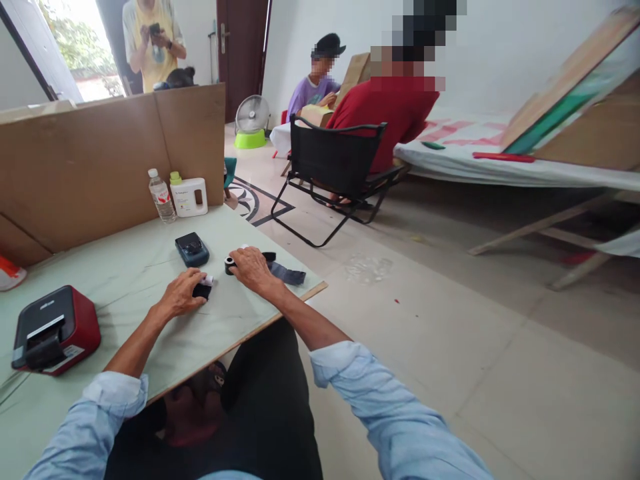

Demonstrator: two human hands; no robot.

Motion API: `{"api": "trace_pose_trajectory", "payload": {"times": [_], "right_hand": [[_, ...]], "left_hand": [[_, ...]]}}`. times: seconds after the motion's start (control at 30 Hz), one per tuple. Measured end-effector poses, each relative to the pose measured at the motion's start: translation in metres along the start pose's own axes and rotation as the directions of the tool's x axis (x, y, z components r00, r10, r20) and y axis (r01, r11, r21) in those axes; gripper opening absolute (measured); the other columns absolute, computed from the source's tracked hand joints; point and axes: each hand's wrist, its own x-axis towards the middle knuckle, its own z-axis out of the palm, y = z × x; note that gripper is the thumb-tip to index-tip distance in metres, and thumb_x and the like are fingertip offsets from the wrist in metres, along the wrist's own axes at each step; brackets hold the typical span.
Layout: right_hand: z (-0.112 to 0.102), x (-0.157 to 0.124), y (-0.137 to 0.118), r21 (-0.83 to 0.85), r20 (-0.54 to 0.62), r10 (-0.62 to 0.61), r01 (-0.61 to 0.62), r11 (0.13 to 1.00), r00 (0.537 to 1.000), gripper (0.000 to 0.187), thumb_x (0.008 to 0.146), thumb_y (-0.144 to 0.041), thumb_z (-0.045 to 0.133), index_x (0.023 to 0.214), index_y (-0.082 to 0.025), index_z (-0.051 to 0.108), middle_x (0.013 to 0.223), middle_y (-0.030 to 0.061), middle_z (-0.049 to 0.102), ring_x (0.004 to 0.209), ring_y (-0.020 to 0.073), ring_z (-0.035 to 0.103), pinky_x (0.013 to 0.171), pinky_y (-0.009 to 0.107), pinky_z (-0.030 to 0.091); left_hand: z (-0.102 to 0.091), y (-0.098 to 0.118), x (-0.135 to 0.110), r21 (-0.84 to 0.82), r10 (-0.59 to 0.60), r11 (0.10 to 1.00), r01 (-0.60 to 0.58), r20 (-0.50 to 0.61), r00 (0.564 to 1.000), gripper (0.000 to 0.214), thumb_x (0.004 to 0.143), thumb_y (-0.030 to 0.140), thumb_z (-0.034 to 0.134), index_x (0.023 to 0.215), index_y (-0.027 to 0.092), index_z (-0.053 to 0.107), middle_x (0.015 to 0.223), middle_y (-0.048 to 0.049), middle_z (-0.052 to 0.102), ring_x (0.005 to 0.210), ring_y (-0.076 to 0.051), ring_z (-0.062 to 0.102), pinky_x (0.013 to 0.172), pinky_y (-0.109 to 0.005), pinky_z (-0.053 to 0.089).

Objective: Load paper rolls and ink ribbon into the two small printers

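Observation:
My left hand point(184, 293) rests on the pale green table point(125, 280), fingers curled round a small black piece point(203, 291) with a white end. My right hand point(253, 269) lies just to its right, fingers bent over a small black cylinder point(230, 265) and touching a dark strap point(286, 273) that runs toward the table's edge. A dark blue-black device point(192, 249) sits just beyond both hands. Both sleeves are light blue and rolled up.
A red and black label printer point(53, 330) stands at the near left. A water bottle point(162, 195) and a white jug point(189, 195) stand by the cardboard partition point(100, 153). Two people sit beyond a black folding chair point(335, 167); another stands in the doorway. A cot point(500, 167) is at right.

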Motion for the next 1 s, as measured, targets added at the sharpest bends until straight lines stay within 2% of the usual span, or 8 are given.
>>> {"api": "trace_pose_trajectory", "payload": {"times": [0.13, 0.23, 0.37, 0.53, 0.67, 0.8, 0.9, 1.0], "right_hand": [[0.001, 0.001, -0.009, 0.011, 0.04, 0.068, -0.068, 0.998, 0.997, 0.026, 0.102, -0.024, 0.06, 0.126, -0.015, 0.065, 0.129, 0.0152, 0.071, 0.117, 0.0289, 0.065, 0.102, 0.04, 0.042], [0.001, -0.003, -0.009, 0.011, 0.053, 0.127, -0.127, 0.992, 0.991, 0.029, 0.104, -0.028, 0.059, 0.131, -0.018, 0.061, 0.134, 0.0144, 0.07, 0.12, 0.0294, 0.065, 0.099, 0.039, 0.045], [0.003, -0.01, -0.004, 0.007, 0.057, 0.153, -0.153, 0.988, 0.987, 0.031, 0.104, -0.03, 0.061, 0.133, -0.019, 0.059, 0.136, 0.0149, 0.069, 0.125, 0.0292, 0.064, 0.1, 0.038, 0.045], [0.003, -0.013, -0.001, 0.008, 0.015, 0.141, -0.141, 0.99, 0.99, 0.036, 0.102, -0.03, 0.065, 0.135, -0.018, 0.058, 0.137, 0.0149, 0.067, 0.125, 0.0299, 0.064, 0.098, 0.039, 0.048], [0.003, -0.016, -0.005, 0.012, -0.085, 0.104, -0.104, 0.995, 0.991, 0.032, 0.099, -0.029, 0.066, 0.128, -0.017, 0.062, 0.128, 0.0165, 0.068, 0.116, 0.0315, 0.064, 0.092, 0.04, 0.05], [0.016, -0.027, -0.022, 0.063, -0.33, -0.033, 0.057, 0.996, 0.943, 0.025, 0.099, -0.025, 0.061, 0.121, -0.015, 0.067, 0.119, 0.0172, 0.069, 0.109, 0.0325, 0.063, 0.093, 0.043, 0.051], [0.035, -0.038, -0.046, 0.128, -0.486, -0.15, 0.24, 0.962, 0.861, 0.026, 0.102, -0.025, 0.054, 0.121, -0.016, 0.068, 0.119, 0.0165, 0.07, 0.112, 0.032, 0.063, 0.099, 0.046, 0.051], [0.055, -0.048, -0.079, 0.202, -0.503, -0.237, 0.38, 0.903, 0.831, 0.028, 0.103, -0.027, 0.052, 0.122, -0.017, 0.069, 0.12, 0.0161, 0.071, 0.112, 0.0313, 0.065, 0.101, 0.047, 0.054]], "left_hand": [[0.011, 0.011, 0.012, 0.115, -0.099, 0.988, 0.102, -0.036, 0.994, 0.025, 0.091, 0.025, 0.064, 0.115, 0.027, 0.069, 0.122, -0.0087, 0.066, 0.115, -0.031, 0.066, 0.095, -0.043, 0.054], [0.015, 0.02, 0.023, 0.166, -0.201, 0.963, 0.213, -0.084, 0.976, 0.02, 0.096, 0.027, 0.06, 0.115, 0.025, 0.068, 0.124, -0.0109, 0.064, 0.112, -0.031, 0.067, 0.09, -0.042, 0.053], [0.016, 0.027, 0.025, 0.201, -0.207, 0.955, 0.218, -0.075, 0.975, 0.032, 0.095, 0.03, 0.067, 0.125, 0.022, 0.063, 0.132, -0.0135, 0.061, 0.12, -0.033, 0.064, 0.091, -0.042, 0.052], [0.008, 0.028, 0.01, 0.168, -0.195, 0.966, 0.197, -0.033, 0.98, 0.059, 0.086, 0.041, 0.078, 0.138, 0.024, 0.055, 0.141, -0.0119, 0.057, 0.122, -0.032, 0.064, 0.094, -0.04, 0.053], [-0.006, 0.035, -0.011, 0.195, -0.208, 0.959, 0.207, -0.014, 0.978, 0.054, 0.087, 0.038, 0.078, 0.135, 0.024, 0.057, 0.143, -0.0112, 0.056, 0.126, -0.032, 0.062, 0.097, -0.041, 0.054], [-0.014, 0.048, -0.048, 0.16, -0.146, 0.976, 0.148, -0.025, 0.989, 0.051, 0.089, 0.03, 0.075, 0.136, 0.023, 0.058, 0.141, -0.0109, 0.059, 0.124, -0.029, 0.063, 0.102, -0.042, 0.055], [-0.016, 0.054, -0.082, 0.108, -0.067, 0.991, 0.078, -0.099, 0.993, 0.053, 0.089, 0.03, 0.075, 0.139, 0.023, 0.058, 0.139, -0.0116, 0.061, 0.123, -0.029, 0.064, 0.104, -0.043, 0.057], [-0.025, 0.05, -0.123, 0.083, -0.024, 0.995, 0.048, -0.269, 0.963, 0.059, 0.087, 0.028, 0.076, 0.143, 0.022, 0.057, 0.144, -0.014, 0.06, 0.133, -0.031, 0.059, 0.112, -0.048, 0.053]]}}
